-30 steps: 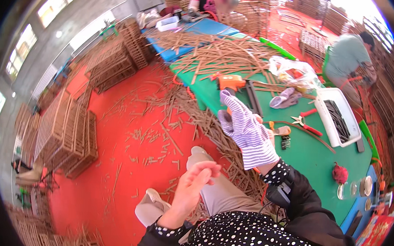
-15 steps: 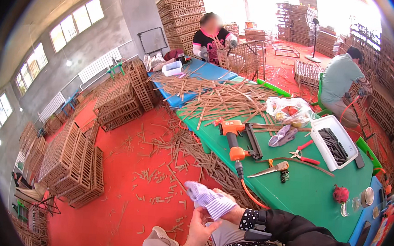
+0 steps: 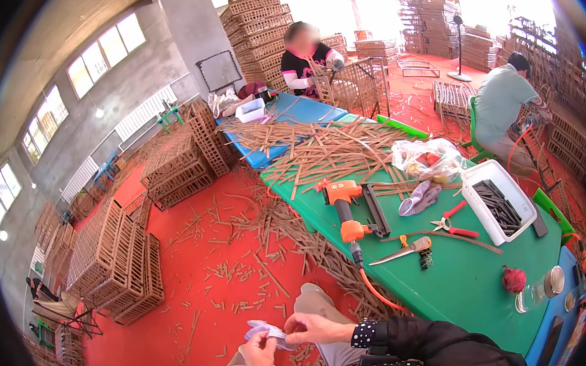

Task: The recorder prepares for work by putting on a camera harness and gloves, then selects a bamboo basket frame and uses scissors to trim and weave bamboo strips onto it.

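Left hand (image 3: 258, 357) and right hand (image 3: 315, 330) pinching striped glove (image 3: 266, 328), off tabletop's (image 3: 427, 285) left edge; best keep light, even tension, easing folds without twisting.

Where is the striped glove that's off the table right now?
In the head view, the striped glove is low, just left of centre, held by the left hand, with the right hand at its right end.
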Demonstrator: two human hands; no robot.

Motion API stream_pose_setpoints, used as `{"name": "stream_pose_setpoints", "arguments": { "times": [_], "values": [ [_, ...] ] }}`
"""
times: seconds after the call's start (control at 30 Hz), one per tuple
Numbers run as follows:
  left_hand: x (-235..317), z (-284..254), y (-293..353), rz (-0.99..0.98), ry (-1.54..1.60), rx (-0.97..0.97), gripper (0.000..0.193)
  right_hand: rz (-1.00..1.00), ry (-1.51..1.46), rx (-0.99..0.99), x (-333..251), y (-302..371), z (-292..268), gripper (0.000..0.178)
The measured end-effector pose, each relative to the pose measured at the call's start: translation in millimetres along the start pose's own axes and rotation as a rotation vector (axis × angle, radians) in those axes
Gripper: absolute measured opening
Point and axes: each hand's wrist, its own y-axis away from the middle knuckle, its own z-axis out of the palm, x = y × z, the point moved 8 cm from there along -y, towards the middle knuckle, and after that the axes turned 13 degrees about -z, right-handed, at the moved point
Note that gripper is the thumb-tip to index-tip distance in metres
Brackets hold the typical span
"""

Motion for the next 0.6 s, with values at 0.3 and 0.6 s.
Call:
{"name": "stream_pose_setpoints", "arguments": {
  "times": [0.3,0.6],
  "values": [
    [-39.6,18.5,15.4,-0.021,-0.198,-0.044,0.021,0.221,0.130,-0.001,38.6,9.5,7.4,0.025],
    [-79.8,24.5,27.7,-0.380,0.156,-0.138,0.024,0.293,-1.169,0.243,68.7,24.7,29.1,0.016]
  ]
}}
